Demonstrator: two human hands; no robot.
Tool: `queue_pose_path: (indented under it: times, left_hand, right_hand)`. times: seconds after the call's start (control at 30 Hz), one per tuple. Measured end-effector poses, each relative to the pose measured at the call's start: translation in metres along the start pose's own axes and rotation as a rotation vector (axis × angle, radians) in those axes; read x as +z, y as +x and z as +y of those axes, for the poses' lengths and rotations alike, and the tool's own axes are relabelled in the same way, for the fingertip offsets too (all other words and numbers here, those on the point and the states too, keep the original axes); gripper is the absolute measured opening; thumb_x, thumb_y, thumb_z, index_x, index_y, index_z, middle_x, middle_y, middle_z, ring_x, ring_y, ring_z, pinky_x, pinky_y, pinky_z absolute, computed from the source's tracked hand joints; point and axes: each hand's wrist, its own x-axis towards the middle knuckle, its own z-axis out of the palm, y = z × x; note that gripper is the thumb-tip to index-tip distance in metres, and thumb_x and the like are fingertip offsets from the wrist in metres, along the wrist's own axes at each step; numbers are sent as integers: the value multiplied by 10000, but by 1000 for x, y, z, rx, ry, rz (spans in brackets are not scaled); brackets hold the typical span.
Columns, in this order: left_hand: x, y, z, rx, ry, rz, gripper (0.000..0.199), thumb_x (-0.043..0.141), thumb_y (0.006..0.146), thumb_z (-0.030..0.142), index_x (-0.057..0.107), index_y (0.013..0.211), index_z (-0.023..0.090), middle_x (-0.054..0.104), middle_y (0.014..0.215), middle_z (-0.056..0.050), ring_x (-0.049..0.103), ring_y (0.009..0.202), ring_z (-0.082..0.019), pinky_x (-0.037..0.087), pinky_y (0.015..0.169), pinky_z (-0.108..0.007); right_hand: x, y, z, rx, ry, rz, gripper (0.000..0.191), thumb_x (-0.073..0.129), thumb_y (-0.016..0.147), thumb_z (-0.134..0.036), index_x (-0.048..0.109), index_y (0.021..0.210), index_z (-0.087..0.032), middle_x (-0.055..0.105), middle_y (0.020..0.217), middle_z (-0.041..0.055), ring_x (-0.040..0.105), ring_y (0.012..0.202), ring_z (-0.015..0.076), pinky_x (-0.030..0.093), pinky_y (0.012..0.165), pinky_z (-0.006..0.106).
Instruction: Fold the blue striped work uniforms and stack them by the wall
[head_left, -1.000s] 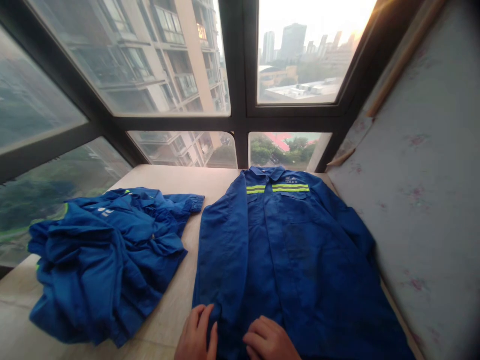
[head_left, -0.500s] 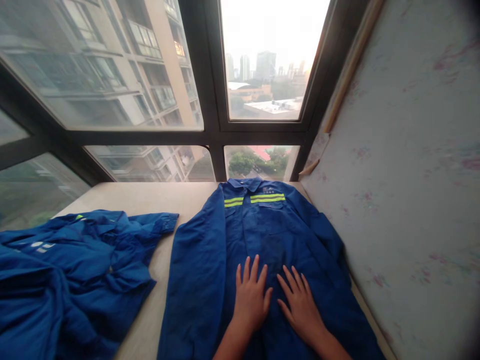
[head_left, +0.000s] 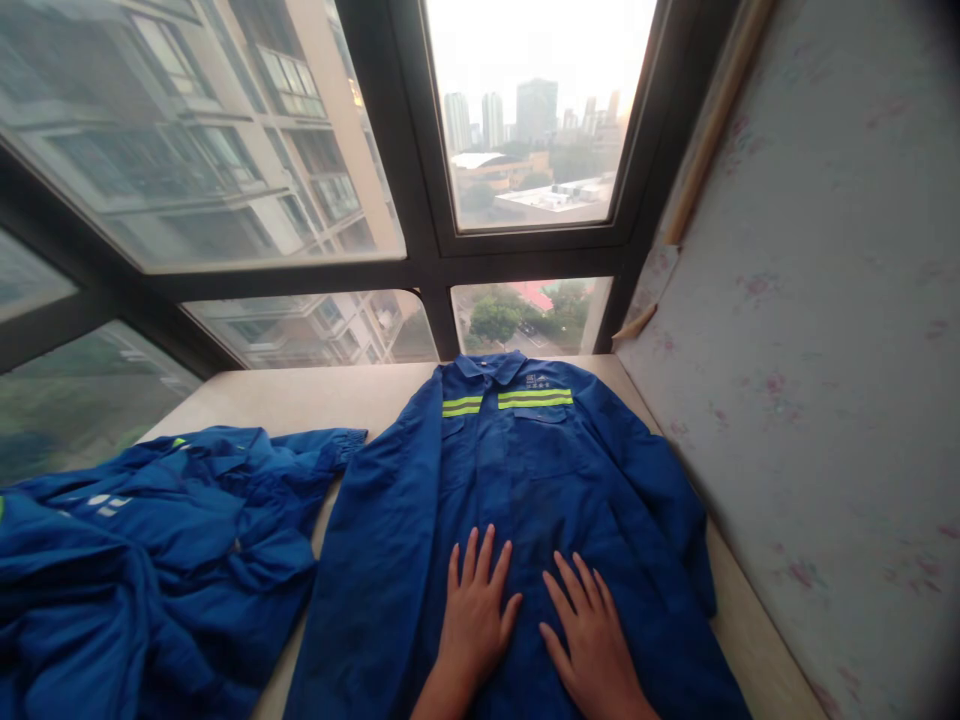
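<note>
A blue work jacket (head_left: 517, 470) lies front up, its collar toward the window and yellow-green reflective stripes across the chest. Its sleeves lie down along both sides. My left hand (head_left: 477, 610) rests flat on the lower front of the jacket, fingers spread. To its right, my right hand (head_left: 592, 625) also lies on the cloth with its fingers apart. Neither hand grips the fabric. The jacket's lower hem is out of view.
A second blue garment (head_left: 187, 540), crumpled, lies at the left on the same pale surface (head_left: 300, 395). Dark window frames (head_left: 424, 270) rise behind the jacket. A flower-patterned wall (head_left: 840, 400) closes off the right side.
Both hands have moved slightly down the jacket toward me, still spread. The right sleeve side now lies a little farther out, and the view has shifted slightly.
</note>
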Motion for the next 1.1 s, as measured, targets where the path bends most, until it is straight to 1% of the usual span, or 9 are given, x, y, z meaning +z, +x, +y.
queue_pose_path:
  times: [0.17,0.23,0.4,0.47,0.57,0.67,0.77,0.93,1.1]
  left_hand:
    - [-6,-27,21,138,22,-2,687,512,916,454,291,1541,273,296,1608,-96,254,1467,-325,104,1185,-502]
    - [-4,-42,30,233,14,22,733,511,892,557,303,1538,278,312,1601,-90,250,1464,-335,76,1190,-487]
    - [11,-62,37,269,1,72,745,510,873,601,338,1525,284,372,1573,-88,258,1458,-334,63,1193,-469]
    - [15,-62,37,258,9,68,751,520,867,597,337,1525,286,372,1573,-87,252,1461,-336,59,1193,-476]
    - [18,-62,38,251,33,67,780,540,847,600,324,1530,291,364,1577,-87,216,1473,-343,26,1193,-502]
    - [19,-62,39,248,39,65,807,552,828,612,312,1533,301,354,1583,-83,187,1484,-339,-10,1190,-510]
    - [20,-63,39,248,53,64,823,545,822,636,306,1535,300,350,1585,-86,181,1486,-343,-18,1186,-513]
    - [22,-62,38,253,53,92,816,559,828,608,312,1534,284,363,1576,-102,178,1483,-346,2,1186,-517]
    - [25,-63,41,232,36,98,824,604,811,556,304,1535,301,334,1593,-76,195,1481,-334,14,1190,-496]
  right_hand:
    - [-20,-12,23,-19,127,-65,518,505,950,-336,444,1462,-281,460,1513,50,426,1390,266,421,1108,442]
    - [-34,-12,43,54,189,-4,472,462,965,-324,470,1432,-258,501,1474,64,480,1345,230,435,1101,398]
    - [-60,-4,123,558,213,360,511,412,926,-451,514,1339,-167,575,1329,169,553,1236,306,446,1056,496]
    - [-62,1,153,728,261,377,585,403,897,-493,483,1351,-132,581,1285,194,601,1156,304,496,984,461]
    - [-60,5,181,836,231,353,673,433,844,-547,483,1333,-88,595,1238,220,624,1103,318,498,954,447]
    - [-61,5,193,859,156,323,750,445,810,-591,456,1341,-62,605,1235,248,638,1077,340,498,932,456]
    - [-67,-2,199,850,59,165,738,430,812,-629,499,1294,-74,660,1143,242,671,1004,351,516,863,452]
    - [-67,-20,199,874,-17,-119,539,456,782,-686,654,895,-198,723,848,160,701,826,356,524,718,434]
    - [-87,6,188,780,7,119,442,396,834,-496,642,1019,-179,727,935,155,697,877,320,517,761,403]
